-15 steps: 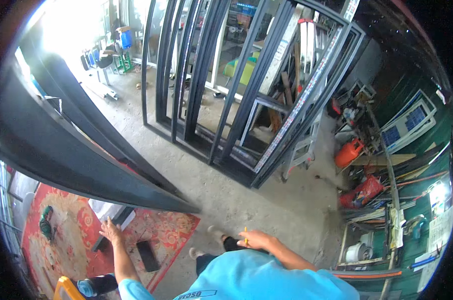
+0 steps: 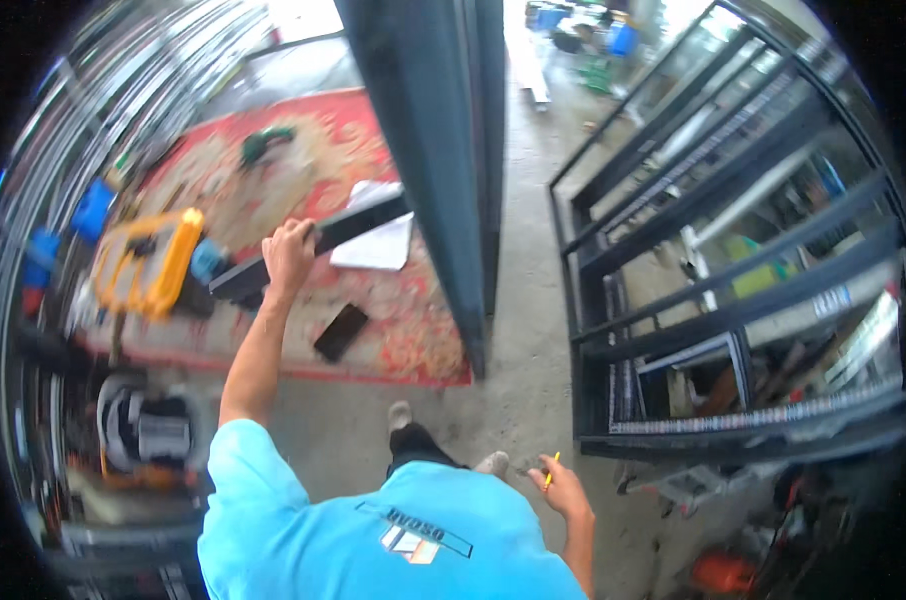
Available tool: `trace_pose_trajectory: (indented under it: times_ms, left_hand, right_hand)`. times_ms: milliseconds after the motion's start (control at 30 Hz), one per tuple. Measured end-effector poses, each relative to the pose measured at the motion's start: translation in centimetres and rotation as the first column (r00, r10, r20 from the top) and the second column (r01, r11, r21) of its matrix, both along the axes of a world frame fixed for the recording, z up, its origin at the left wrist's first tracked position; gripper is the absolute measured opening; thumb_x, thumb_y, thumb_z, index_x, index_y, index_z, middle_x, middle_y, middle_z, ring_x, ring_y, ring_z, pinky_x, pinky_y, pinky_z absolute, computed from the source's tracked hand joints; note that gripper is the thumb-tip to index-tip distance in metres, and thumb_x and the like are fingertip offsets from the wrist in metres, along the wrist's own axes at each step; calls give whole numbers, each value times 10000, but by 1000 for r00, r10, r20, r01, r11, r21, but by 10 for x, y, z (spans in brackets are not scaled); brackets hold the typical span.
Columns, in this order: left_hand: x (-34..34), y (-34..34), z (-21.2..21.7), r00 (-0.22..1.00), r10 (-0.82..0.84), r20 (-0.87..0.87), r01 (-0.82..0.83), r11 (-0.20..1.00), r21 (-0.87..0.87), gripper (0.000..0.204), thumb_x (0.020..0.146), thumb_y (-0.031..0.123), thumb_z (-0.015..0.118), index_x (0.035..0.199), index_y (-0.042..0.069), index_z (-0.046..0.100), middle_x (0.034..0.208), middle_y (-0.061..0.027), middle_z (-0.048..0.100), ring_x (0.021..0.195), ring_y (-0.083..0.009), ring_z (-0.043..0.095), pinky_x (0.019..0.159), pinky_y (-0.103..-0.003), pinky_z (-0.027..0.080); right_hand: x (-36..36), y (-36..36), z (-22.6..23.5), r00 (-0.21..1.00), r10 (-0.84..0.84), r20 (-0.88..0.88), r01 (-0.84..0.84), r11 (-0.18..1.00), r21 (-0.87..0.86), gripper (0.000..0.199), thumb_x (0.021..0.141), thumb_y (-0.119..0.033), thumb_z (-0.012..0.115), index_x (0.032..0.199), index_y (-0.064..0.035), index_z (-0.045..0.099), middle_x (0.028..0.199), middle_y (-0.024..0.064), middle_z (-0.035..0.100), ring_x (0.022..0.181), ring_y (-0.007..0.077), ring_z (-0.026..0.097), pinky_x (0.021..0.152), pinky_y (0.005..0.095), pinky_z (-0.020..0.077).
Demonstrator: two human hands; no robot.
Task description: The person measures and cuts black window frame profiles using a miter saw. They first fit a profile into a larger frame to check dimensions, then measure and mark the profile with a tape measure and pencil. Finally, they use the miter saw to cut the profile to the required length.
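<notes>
My left hand (image 2: 289,255) is closed over a short dark metal profile bar (image 2: 358,222), above the red patterned carpet (image 2: 373,130). White paper (image 2: 375,248) lies under the bar's far end. A black phone (image 2: 342,332) rests on the carpet nearer to me. My right hand (image 2: 565,490) is low in front of my right side, its fingers closed around a thin yellow pencil (image 2: 551,472). Beyond the left hand, a green power tool (image 2: 266,145) lies on the carpet.
A tall dark frame (image 2: 428,150) rises beside the carpet. Several dark frames (image 2: 743,435) stand together at the right, a ladder (image 2: 703,485) near their base. At the left are a yellow-rimmed case (image 2: 178,265), a blue-topped bottle (image 2: 210,260) and racked metal lengths (image 2: 93,120).
My view has swung left toward the carpet. The left hand, open over the bar before, has closed on it. The pencil has stayed in my right hand.
</notes>
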State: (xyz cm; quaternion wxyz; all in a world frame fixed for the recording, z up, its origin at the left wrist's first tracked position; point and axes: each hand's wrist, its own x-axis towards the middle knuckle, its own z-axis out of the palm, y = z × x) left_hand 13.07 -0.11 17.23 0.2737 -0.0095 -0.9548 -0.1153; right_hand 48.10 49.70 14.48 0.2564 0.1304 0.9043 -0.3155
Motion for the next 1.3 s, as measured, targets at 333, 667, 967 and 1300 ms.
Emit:
trace_pose_trajectory:
  times_ms: [333,667,967,1300]
  left_hand:
    - [341,-48,-42,891,375,256,-454,721,523,413,916,442,694,952,38,768,821,-74,724,749,-145,652,697,-301,484]
    - [391,135,-79,906,-183,380,-267,449,853,205,853,196,800,904,3,757,799,3,655,737,-72,568,670,-236,435]
    - [320,198,-86,892,-373,255,56,652,756,249,792,250,832,894,35,759,840,-87,688,767,-207,657,713,-318,505]
    - [281,297,-75,741,-633,225,388,677,626,375,747,338,865,938,37,750,906,-89,695,796,-258,692,689,-350,548]
  right_hand:
    - [-8,50,1,941,165,-296,-255,920,-298,374,951,-234,668,1237,2,622,921,206,720,851,305,724,756,376,542]
    - [-80,-3,46,859,-143,-491,-247,725,-643,315,928,-170,703,1162,28,633,944,131,741,875,175,713,790,298,559]
    - [-69,44,48,740,-343,-579,4,863,-506,329,835,-101,787,1084,46,628,900,74,683,836,140,649,758,274,526]
    - [-18,131,0,446,-822,-355,386,534,-752,115,805,-25,725,903,-11,667,811,16,620,694,102,588,583,257,529]
